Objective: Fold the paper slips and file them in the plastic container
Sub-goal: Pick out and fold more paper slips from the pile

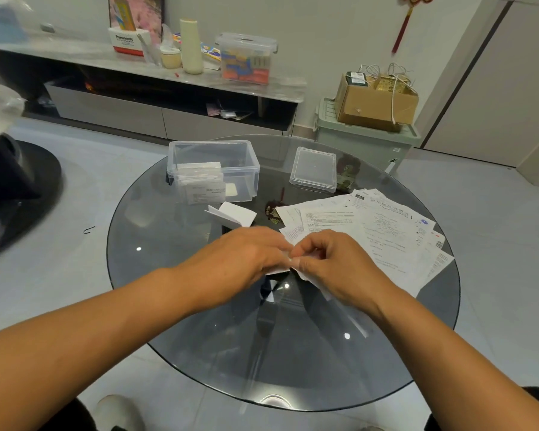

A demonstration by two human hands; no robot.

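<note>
Both forearms reach in over the near rim of the round glass table (175,306), and the hands meet just above its middle. Left hand (240,259) and right hand (333,262) each pinch the same small paper slip (280,270) between thumb and curled fingers, fingertips almost touching; most of the slip is hidden under them, so how far the crease has gone cannot be told.

By the look of it, the folding step is in hand. The next move would call for pressing the crease flat, then carrying the slip to the far-left part of the table, where the clear plastic container (213,169) stands open with a row of folded slips (199,178) already upright at its left end.

Between the hands and the container lies one folded slip (231,214), not yet filed, directly in that path. On the right half of the table a fanned pile of unfolded printed sheets (371,231) runs up to the right hand, so much work seems left. The container's lid (313,169) rests on the far side of the table, right of the container and clear of its mouth.
</note>
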